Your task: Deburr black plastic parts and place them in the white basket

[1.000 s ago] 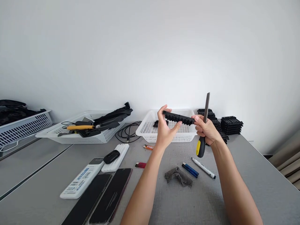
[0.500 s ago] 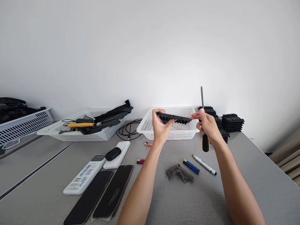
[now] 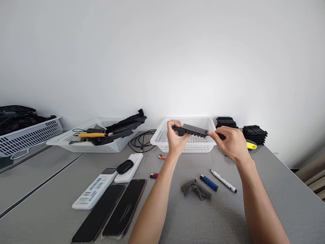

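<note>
My left hand [image 3: 177, 142] is closed around one end of a black plastic piece [image 3: 181, 132] with a toothed edge, held above the front of a white basket [image 3: 188, 148]. My right hand [image 3: 233, 144] grips a flat file [image 3: 196, 129] with a black and yellow handle. The file's wide grey blade lies along the upper edge of the plastic piece. The right thumb rests by the base of the blade, and the yellow handle end sticks out past the hand.
Stacks of similar black pieces [image 3: 254, 135] stand at the right. A marker [image 3: 223, 181], a blue lighter [image 3: 208, 182] and a grey rag [image 3: 196, 189] lie in front. Two phones [image 3: 124, 208], power banks [image 3: 95, 189], a black cable [image 3: 142, 142] and a loaded basket [image 3: 116, 145] are leftward.
The file has swung from upright in my right hand to lying flat against the plastic piece. My right hand has turned over, its back now up. My left hand keeps its hold.
</note>
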{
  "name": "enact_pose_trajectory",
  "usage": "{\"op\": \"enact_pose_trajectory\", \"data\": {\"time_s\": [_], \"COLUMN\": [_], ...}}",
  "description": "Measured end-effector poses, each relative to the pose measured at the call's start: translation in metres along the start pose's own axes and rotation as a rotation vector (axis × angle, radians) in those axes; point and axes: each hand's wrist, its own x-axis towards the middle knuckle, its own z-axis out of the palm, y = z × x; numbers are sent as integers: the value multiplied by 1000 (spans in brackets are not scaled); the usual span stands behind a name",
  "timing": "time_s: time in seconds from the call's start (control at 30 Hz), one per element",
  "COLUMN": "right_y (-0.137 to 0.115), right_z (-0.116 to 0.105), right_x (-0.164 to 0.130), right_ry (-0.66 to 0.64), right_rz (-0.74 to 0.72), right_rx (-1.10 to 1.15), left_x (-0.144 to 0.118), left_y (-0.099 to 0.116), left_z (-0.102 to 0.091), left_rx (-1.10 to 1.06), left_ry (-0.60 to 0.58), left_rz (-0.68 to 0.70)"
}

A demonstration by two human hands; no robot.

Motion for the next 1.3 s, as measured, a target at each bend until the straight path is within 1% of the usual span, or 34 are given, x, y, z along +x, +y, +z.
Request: {"op": "enact_pose_trajectory", "data": {"time_s": [0.17,0.3,0.4,0.6,0.77,0.87,0.93,1.07,1.2,1.3], "right_y": [2,11,17,17,21,20,17,17,28,30], "right_z": [4,2,-1,2,1,1,4,4,-3,-6], "right_x": [1,1,1,1,0,0,0,1,-1,-1], "right_ry": [-66,-105,-99,-97,-104,-76,-64,-105,-112,-103], "right_rz": [-26,5,42,28,41,37,26,11,82,156], "right_rx": [-19,34,58,76,71,97,110,121,141,232], "left_x": [-2,-1,1,-1,3,3,2,2,5,4], "left_y": [-3,-4,-5,-6,-7,-6,-4,-1,-1,-2], "left_z": [2,0,-1,0,-8,-8,-7,-7,-12,-12], "left_rx": [8,15,2,73,109,129,105,85,108,139], "left_ry": [-44,-15,-1,-56,-31,-65,-78,-84,-36,-70], "left_rz": [44,42,43,49,69,55,71,110,85,63]}}
